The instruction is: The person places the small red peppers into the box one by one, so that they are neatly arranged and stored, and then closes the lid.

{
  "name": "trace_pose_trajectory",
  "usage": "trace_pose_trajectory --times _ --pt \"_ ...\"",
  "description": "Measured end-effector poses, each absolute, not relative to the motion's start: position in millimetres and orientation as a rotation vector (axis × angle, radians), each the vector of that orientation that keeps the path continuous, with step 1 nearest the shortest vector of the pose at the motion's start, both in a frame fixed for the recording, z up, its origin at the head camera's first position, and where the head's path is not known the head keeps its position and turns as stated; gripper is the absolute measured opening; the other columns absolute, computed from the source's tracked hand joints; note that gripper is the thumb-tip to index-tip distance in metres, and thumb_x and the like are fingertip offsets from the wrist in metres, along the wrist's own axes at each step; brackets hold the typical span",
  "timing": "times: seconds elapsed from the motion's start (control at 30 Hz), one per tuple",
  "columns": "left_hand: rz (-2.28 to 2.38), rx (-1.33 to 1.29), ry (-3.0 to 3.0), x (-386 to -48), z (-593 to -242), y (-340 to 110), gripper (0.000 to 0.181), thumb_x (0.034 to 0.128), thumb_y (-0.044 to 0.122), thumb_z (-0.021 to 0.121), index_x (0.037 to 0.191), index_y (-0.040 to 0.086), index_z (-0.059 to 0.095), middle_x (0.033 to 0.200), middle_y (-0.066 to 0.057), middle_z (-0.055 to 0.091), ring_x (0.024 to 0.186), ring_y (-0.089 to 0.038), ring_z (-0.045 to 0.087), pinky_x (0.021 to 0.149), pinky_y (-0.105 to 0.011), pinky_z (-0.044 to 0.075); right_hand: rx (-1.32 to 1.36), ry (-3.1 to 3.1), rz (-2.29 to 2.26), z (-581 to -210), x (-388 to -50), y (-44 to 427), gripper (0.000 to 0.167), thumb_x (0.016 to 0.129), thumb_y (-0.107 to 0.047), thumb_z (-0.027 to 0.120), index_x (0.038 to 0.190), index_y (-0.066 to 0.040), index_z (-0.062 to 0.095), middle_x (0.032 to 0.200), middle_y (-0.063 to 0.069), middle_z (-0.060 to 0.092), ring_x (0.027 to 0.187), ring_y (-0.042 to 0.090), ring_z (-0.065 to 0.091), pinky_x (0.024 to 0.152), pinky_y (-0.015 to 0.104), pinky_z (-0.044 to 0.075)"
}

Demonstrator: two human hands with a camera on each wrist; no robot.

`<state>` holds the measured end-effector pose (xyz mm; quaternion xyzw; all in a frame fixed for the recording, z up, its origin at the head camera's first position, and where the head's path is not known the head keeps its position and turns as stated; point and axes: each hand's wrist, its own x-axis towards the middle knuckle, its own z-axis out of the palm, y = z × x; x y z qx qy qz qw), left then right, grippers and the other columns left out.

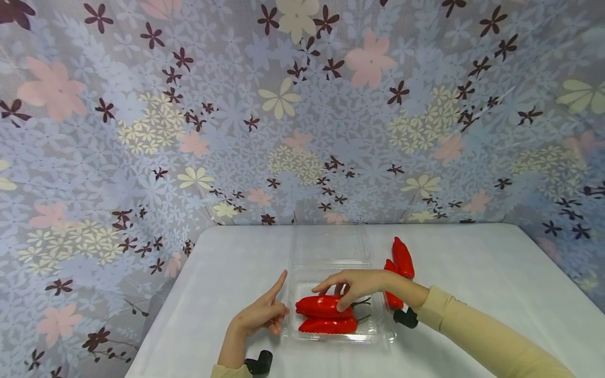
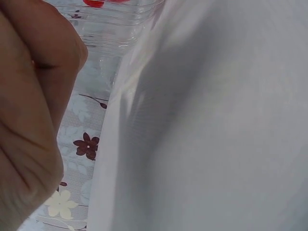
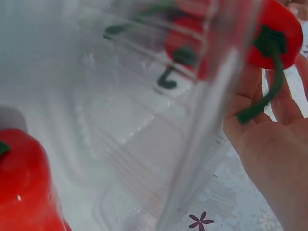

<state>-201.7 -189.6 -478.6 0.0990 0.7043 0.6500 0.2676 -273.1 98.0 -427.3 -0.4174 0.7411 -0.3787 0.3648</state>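
The right grip (image 1: 356,284) pinches a glossy red pepper (image 1: 313,305), likely light, firm and slippery, best held mid-body, clear tray (image 1: 337,338) beneath.

A white table (image 1: 472,273) in my remote view.
I see a clear container (image 1: 340,337) standing open on it, and red peppers (image 1: 403,257) lying just right of the container.

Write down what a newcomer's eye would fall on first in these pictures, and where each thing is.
Probably the glossy red pepper that the right hand grips at the clear plastic clamshell, with more red peppers right of it on the white tabletop. Next may come the floral backdrop behind the tabletop, patterned in pink, cream and blue. The left hand, one finger extended, also stands out beside the clamshell's left edge.
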Motion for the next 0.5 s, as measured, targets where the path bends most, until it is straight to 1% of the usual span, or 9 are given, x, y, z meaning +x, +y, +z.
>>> trace_pose_trajectory --times 0.07,0.13,0.23,0.33,0.43,0.5 --pt "1.745 0.264 1.898 -201 -480 -189 0.089 0.0850 0.006 0.053 0.152 0.030 -0.001 0.058 -0.003 0.049 0.043 -0.010 0.049 0.043 -0.023 0.050 -1.056 1.876 -1.031 -428 -272 100 0.055 0.084 -0.008 0.066 0.136 -0.016 0.052 0.125 0.007 0.055 0.103 0.024 0.055 0.080 0.032 0.054" --pt "1.740 0.269 1.893 -200 -481 -189 0.088 0.0862 0.006 0.052 0.152 0.030 -0.001 0.058 -0.003 0.049 0.043 -0.010 0.049 0.043 -0.023 0.050 -1.037 1.838 -1.102 -425 -273 103 0.055 0.086 -0.008 0.064 0.139 -0.012 0.048 0.127 0.013 0.053 0.107 0.030 0.054 0.082 0.034 0.053" --pt "1.745 0.287 1.884 -201 -481 -189 0.087 0.0874 0.005 0.051 0.152 0.031 -0.001 0.059 -0.003 0.049 0.043 -0.010 0.049 0.044 -0.023 0.051 -0.994 1.812 -1.215 -412 -277 110 0.056 0.088 -0.010 0.063 0.141 -0.009 0.044 0.127 0.014 0.051 0.111 0.034 0.052 0.086 0.038 0.052" --pt "1.745 0.299 1.886 -201 -481 -191 0.086 0.0880 0.004 0.050 0.152 0.031 -0.001 0.059 -0.003 0.048 0.043 -0.010 0.049 0.045 -0.023 0.051 -0.982 1.804 -1.335 -391 -282 120 0.058 0.090 -0.011 0.062 0.143 -0.008 0.040 0.129 0.014 0.050 0.112 0.034 0.051 0.090 0.043 0.049" --pt "1.734 0.302 1.893 -200 -481 -192 0.086 0.0883 0.003 0.049 0.152 0.031 -0.002 0.059 -0.003 0.048 0.042 -0.010 0.050 0.045 -0.023 0.051 -0.961 1.791 -1.476 -368 -286 132 0.059 0.090 -0.010 0.062 0.144 -0.009 0.038 0.132 0.018 0.045 0.113 0.033 0.051 0.093 0.045 0.047" --pt "1.727 0.305 1.892 -200 -480 -192 0.086 0.0885 0.004 0.049 0.152 0.030 -0.002 0.059 -0.003 0.048 0.042 -0.010 0.050 0.045 -0.023 0.051 -0.948 1.790 -1.566 -356 -288 143 0.058 0.092 -0.008 0.059 0.145 -0.009 0.036 0.135 0.021 0.041 0.114 0.034 0.050 0.093 0.046 0.047"
